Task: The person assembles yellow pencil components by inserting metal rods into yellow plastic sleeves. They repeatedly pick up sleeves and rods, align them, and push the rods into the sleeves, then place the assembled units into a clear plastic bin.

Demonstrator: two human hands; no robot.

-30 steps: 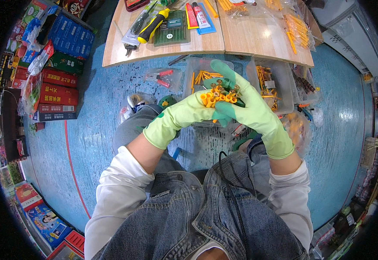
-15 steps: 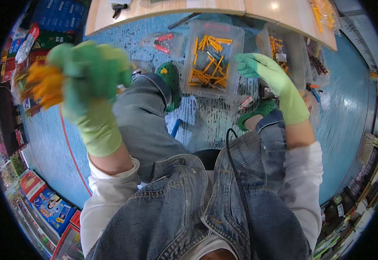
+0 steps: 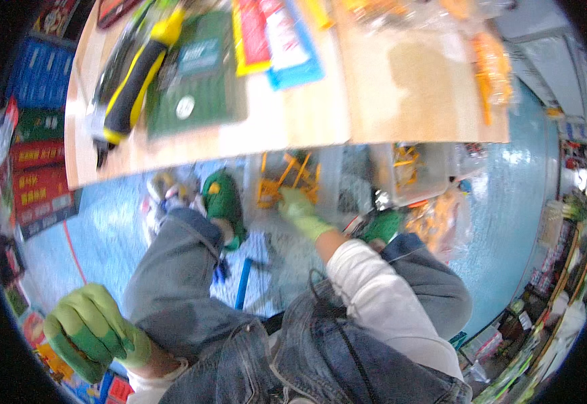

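Observation:
My right hand point(image 3: 298, 207), in a light green glove, reaches down into a clear plastic bin point(image 3: 330, 176) on the floor between my feet. Slim yellow-orange sticks point(image 3: 297, 172) lie crisscrossed in the bin, and my blurred fingertips are at their near edge. Whether those fingers grip a stick cannot be made out. Out at the lower left, my left hand point(image 3: 95, 333), in a matching green glove with darker fingers, hangs beside my left knee. Its fingers are curled in, and nothing shows in them.
A wooden table point(image 3: 374, 111) overhangs the bin, bearing a yellow-and-black handled tool point(image 3: 135, 87), a green package point(image 3: 196, 87) and bright packets point(image 3: 287, 47). Right of my bin stands a second clear bin point(image 3: 435, 172). Stacked boxes point(image 3: 41, 161) line the left, and a blue stick point(image 3: 243, 284) lies below.
My left hand has dropped to the lower left, and its orange-yellow bunch is out of sight. My right hand has moved left into the bin. The view has shifted, showing more tabletop.

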